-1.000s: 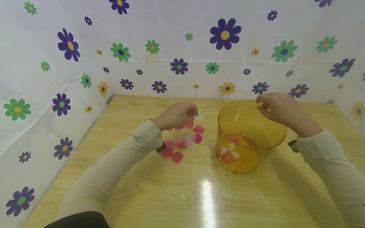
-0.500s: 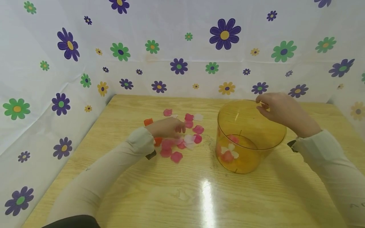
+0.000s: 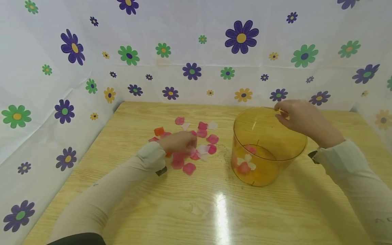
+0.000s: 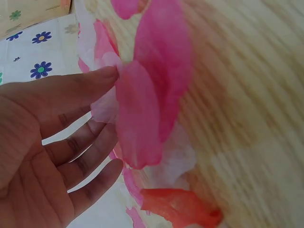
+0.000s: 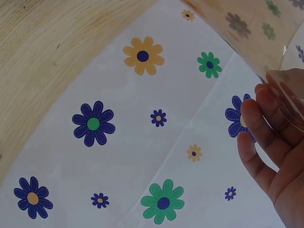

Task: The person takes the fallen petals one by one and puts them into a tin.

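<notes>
My left hand (image 3: 179,142) reaches down among pink, white and orange artificial petals on the wooden table. In the left wrist view, the thumb tip of that hand (image 4: 61,147) is right at a pale pink petal (image 4: 105,108), with a brighter pink petal (image 4: 137,118) just beyond. Its other fingers are loosely bent and spread, their tips close to the petals. My right hand (image 3: 301,117) pinches the far right rim of a see-through amber bucket (image 3: 269,170), which stands upright. Several pink and white petals (image 3: 244,167) show through the bucket's left side.
Loose petals (image 3: 189,168) lie scattered left of the bucket, with an orange petal (image 3: 159,131) at their left edge. A white sheet (image 3: 214,54) printed with flowers rises behind and along the left of the wooden table (image 3: 171,211).
My left hand has moved left and down from the far petals onto the nearer cluster, uncovering petals at the back. The right hand keeps its hold on the bucket rim.
</notes>
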`<state>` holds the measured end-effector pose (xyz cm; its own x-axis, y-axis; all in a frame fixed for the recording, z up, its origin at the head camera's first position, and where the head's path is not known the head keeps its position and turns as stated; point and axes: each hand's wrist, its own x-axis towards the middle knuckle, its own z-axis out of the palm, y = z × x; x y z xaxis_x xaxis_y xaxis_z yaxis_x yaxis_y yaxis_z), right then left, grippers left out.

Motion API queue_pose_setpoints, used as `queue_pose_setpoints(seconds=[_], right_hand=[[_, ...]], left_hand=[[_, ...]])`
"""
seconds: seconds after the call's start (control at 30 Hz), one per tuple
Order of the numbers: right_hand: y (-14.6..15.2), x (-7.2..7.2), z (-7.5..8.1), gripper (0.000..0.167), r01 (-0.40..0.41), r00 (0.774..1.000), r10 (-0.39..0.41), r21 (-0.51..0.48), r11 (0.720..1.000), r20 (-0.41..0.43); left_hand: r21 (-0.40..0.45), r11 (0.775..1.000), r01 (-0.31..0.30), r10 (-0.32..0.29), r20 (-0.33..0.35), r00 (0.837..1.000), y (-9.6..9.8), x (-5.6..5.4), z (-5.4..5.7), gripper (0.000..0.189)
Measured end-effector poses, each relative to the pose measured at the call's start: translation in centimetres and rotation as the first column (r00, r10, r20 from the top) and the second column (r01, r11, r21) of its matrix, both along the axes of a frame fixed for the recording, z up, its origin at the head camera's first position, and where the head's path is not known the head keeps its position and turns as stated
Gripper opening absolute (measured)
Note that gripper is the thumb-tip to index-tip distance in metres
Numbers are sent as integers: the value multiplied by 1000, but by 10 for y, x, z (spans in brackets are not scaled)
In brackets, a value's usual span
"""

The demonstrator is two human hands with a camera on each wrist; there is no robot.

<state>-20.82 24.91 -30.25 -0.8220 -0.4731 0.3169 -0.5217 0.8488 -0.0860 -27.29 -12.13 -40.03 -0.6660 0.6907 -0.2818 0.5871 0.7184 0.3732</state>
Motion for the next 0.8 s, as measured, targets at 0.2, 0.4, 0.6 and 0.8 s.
queue_pose_setpoints(seconds=[0.2,0.4,0.6,0.8], right_hand=[[0,0,-1,15,1,1000,-1,-4,1000,-9],[0,1,-2,14,-13,999,13,-14,1000,-38],[0,1,-4,14,-17,999,16,-20,1000,-47],[0,2,-4,13,-15,999,14,-22,1000,-42]], left_hand=[[-14,1000,-10,10,14,1000,1,2,2,6],[-28,1000,15,-14,9,1000,3,4,6,6],[-30,1000,-5,5,6,1000,2,3,8,3],[-6,1000,-12,12,-3,1000,0,0,16,1]])
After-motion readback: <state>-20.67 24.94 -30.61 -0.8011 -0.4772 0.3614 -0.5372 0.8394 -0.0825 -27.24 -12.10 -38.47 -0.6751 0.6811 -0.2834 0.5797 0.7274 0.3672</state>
